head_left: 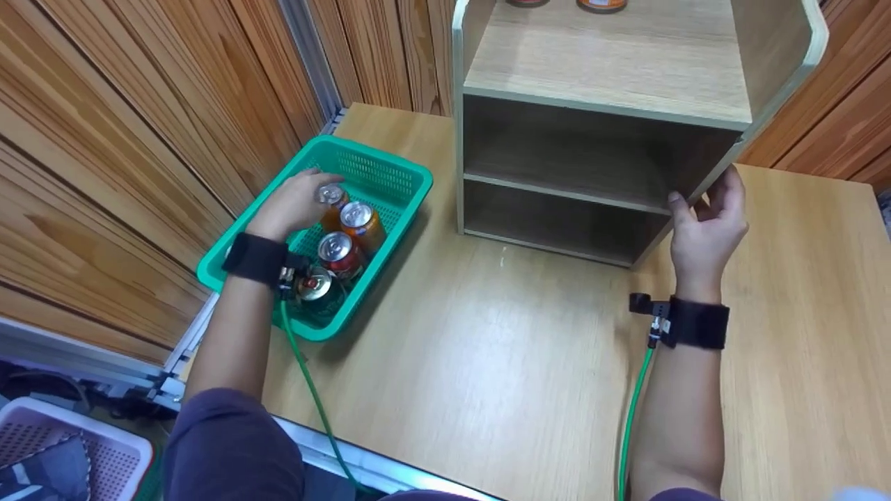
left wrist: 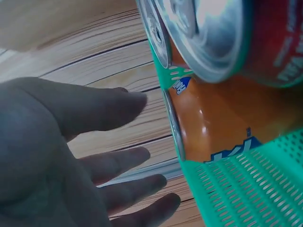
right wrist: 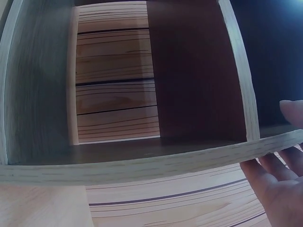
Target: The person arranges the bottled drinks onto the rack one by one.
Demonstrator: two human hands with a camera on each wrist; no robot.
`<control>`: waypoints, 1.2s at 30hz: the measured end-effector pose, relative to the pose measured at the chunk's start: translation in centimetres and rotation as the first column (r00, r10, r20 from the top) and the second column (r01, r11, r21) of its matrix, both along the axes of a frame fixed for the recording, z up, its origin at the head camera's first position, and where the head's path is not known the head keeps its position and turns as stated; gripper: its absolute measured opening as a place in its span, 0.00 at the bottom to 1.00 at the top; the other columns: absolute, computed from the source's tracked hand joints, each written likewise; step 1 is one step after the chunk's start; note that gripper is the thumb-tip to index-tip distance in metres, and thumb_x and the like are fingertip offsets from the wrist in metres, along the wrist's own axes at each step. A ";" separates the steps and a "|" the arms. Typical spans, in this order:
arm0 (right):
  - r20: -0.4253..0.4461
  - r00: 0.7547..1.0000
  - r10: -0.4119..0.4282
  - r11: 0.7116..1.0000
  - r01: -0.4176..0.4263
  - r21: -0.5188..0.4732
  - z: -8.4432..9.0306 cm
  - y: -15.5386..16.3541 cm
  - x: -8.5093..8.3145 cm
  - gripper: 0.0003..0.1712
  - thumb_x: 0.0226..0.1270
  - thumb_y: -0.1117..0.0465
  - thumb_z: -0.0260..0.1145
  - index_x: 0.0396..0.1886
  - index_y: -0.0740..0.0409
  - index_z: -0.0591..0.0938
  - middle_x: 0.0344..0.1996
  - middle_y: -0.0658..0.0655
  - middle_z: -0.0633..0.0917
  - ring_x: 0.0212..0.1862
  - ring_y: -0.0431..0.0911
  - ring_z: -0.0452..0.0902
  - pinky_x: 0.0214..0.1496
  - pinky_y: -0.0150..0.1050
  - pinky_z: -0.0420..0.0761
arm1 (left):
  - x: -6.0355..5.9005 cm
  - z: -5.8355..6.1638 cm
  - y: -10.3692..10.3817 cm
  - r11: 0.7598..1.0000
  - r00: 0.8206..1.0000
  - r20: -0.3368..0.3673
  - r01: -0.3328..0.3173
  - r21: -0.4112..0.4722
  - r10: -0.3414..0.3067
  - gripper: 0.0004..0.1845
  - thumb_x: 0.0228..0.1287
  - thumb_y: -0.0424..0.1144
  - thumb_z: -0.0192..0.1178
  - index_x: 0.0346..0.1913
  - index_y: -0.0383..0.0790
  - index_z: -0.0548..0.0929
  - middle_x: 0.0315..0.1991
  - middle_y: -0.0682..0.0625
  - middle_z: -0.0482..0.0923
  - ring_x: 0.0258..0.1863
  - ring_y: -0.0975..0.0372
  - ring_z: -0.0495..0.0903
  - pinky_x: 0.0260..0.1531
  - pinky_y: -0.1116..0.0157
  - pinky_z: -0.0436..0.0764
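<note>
My left hand (head_left: pixel 292 205) reaches into a green plastic basket (head_left: pixel 418 182) holding several drink cans. It lies over the far can (head_left: pixel 332 197). In the left wrist view the left hand (left wrist: pixel 118 165) has straight, spread fingers with nothing in them, beside an orange can (left wrist: pixel 222 118) and a red can (left wrist: pixel 274 47). Another orange can (head_left: pixel 362 223) and a red can (head_left: pixel 339 254) lie nearer me. My right hand (head_left: pixel 706 223) grips the right side panel of a wooden shelf unit (head_left: pixel 605 62), thumb inside, fingers outside. In the right wrist view the right hand (right wrist: pixel 279 179) wraps the shelf's pale edge (right wrist: pixel 142 165).
The shelf unit and basket stand on a wooden table (head_left: pixel 487 348) against wood-panelled walls. Two cans (head_left: pixel 602 4) stand on the shelf's top level; its lower compartments look empty. A white basket (head_left: pixel 42 445) sits on the floor at the lower left.
</note>
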State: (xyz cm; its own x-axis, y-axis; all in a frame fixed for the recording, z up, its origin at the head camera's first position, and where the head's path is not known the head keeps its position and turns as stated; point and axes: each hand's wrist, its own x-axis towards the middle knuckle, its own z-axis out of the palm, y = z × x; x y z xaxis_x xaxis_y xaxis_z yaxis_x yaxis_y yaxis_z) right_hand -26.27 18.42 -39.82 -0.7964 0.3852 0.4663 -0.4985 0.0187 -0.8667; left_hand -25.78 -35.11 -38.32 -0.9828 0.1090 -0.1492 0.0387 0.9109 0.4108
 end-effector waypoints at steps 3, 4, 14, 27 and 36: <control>0.003 1.000 0.000 1.000 0.000 -0.007 -0.1 0.1 0.1 0.36 0.46 0.84 0.60 0.57 0.58 0.70 0.55 0.56 0.72 0.58 0.46 0.66 0.56 0.42 0.68 | -0.4 -0.4 -0.3 0.999 0.999 0.000 0.035 0.036 -0.035 0.29 0.57 0.26 0.48 0.63 0.47 0.66 0.61 0.43 0.61 0.62 0.49 0.56 0.56 0.49 0.61; 0.002 1.000 -0.004 1.000 0.004 -0.004 0.0 0.1 0.2 0.35 0.46 0.83 0.60 0.57 0.58 0.71 0.55 0.56 0.72 0.58 0.46 0.66 0.56 0.42 0.68 | -0.6 -0.5 -0.2 0.998 0.999 -0.003 0.049 0.047 -0.049 0.29 0.56 0.25 0.49 0.63 0.47 0.66 0.60 0.43 0.63 0.61 0.50 0.58 0.55 0.50 0.63; -0.023 0.999 -0.024 1.000 0.025 0.020 0.6 0.2 0.4 0.34 0.47 0.84 0.59 0.56 0.58 0.71 0.54 0.56 0.73 0.57 0.47 0.67 0.56 0.43 0.68 | -2.7 -0.3 0.2 0.995 0.977 0.195 0.078 0.059 -0.088 0.30 0.59 0.26 0.50 0.63 0.52 0.65 0.61 0.44 0.62 0.61 0.48 0.56 0.51 0.48 0.64; -0.022 0.999 -0.024 0.999 0.025 0.033 0.7 -0.3 0.5 0.34 0.48 0.83 0.59 0.57 0.58 0.71 0.55 0.56 0.72 0.58 0.46 0.66 0.57 0.42 0.67 | -2.9 -1.1 -0.1 0.998 0.978 0.198 0.064 0.015 -0.066 0.25 0.55 0.31 0.56 0.59 0.47 0.71 0.55 0.42 0.67 0.55 0.48 0.62 0.47 0.49 0.68; 0.008 0.999 -0.032 0.998 0.031 0.062 0.7 -0.8 0.7 0.30 0.53 0.80 0.56 0.57 0.58 0.70 0.55 0.55 0.72 0.58 0.44 0.65 0.58 0.42 0.66 | -2.5 -1.6 -1.0 0.998 0.991 0.121 0.051 0.039 -0.055 0.22 0.54 0.34 0.60 0.55 0.46 0.74 0.50 0.45 0.71 0.50 0.51 0.66 0.45 0.51 0.70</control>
